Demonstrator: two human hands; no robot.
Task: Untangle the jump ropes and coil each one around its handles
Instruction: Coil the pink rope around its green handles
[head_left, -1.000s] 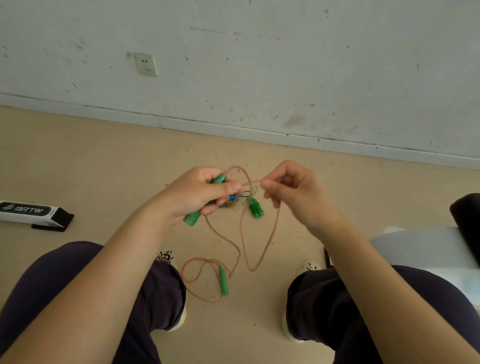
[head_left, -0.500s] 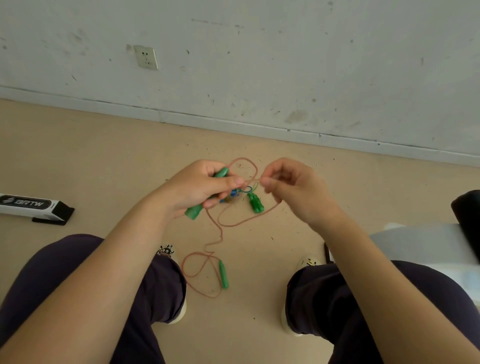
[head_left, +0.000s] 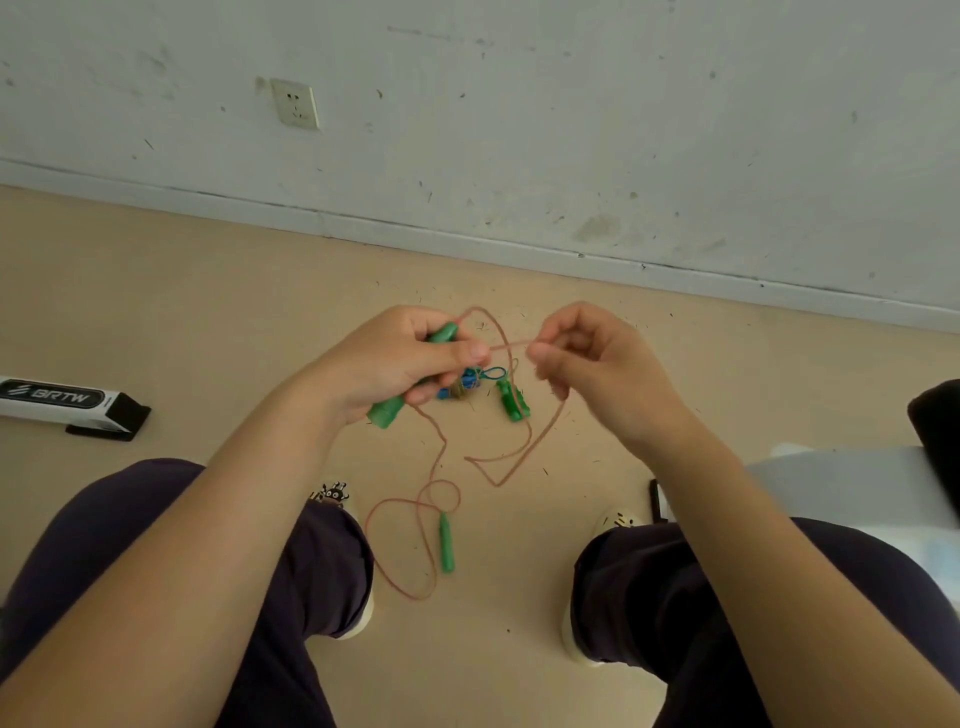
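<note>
My left hand (head_left: 395, 364) grips a green jump rope handle (head_left: 387, 413) and pins the thin brown rope (head_left: 524, 452) under its thumb. My right hand (head_left: 587, 364) pinches the same rope just to the right, a short taut stretch between the two hands. The rope loops above my hands, hangs down and lies in loops on the floor, ending at the other green handle (head_left: 447, 543) between my feet. On the floor below my hands lie a coiled bundle with blue cord (head_left: 470, 382) and a green coiled bundle (head_left: 511, 400).
A white and black box (head_left: 62, 402) lies on the floor at the left. The grey wall with a socket (head_left: 296, 104) runs across the back. A white and black object (head_left: 857, 478) sits at the right. My knees and shoes frame the floor area.
The hanging rope loop has shifted and now trails lower right under my right hand. The floor loops near the lower handle have changed shape. Both hands stay close together.
</note>
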